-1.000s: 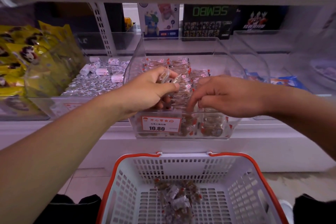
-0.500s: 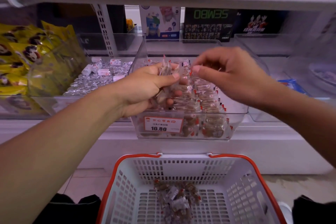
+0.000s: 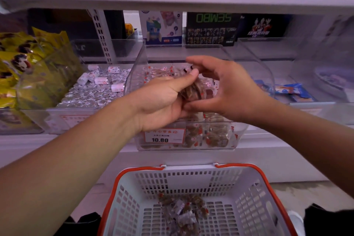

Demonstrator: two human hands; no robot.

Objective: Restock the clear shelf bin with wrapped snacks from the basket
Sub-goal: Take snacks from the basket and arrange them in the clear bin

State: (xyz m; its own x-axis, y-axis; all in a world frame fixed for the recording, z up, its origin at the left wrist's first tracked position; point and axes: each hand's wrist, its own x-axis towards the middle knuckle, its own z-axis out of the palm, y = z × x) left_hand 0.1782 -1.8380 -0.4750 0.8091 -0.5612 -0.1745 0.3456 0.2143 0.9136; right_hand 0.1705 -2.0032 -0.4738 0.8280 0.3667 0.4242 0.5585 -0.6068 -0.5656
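My left hand (image 3: 161, 101) grips a bunch of brown wrapped snacks (image 3: 193, 90) above the clear shelf bin (image 3: 237, 136). My right hand (image 3: 229, 90) reaches in from the right, its thumb under the bunch and its fingers curled over the top of it. The bin holds several of the same snacks in rows and carries a price label (image 3: 164, 136) reading 10.80 on its front. Below stands the white basket with an orange rim (image 3: 191, 167), a small heap of wrapped snacks (image 3: 183, 210) on its bottom.
To the left, a clear bin of silver-wrapped candies (image 3: 92, 92) sits beside yellow bags (image 3: 23, 67). Blue packets (image 3: 293, 90) lie in the bin to the right. Toy boxes (image 3: 210, 28) stand behind, and an upper shelf (image 3: 172, 0) runs overhead.
My right hand rose from the bin's front, then came down and left onto the bunch in my left hand. My left hand kept its grip and lifted slightly.
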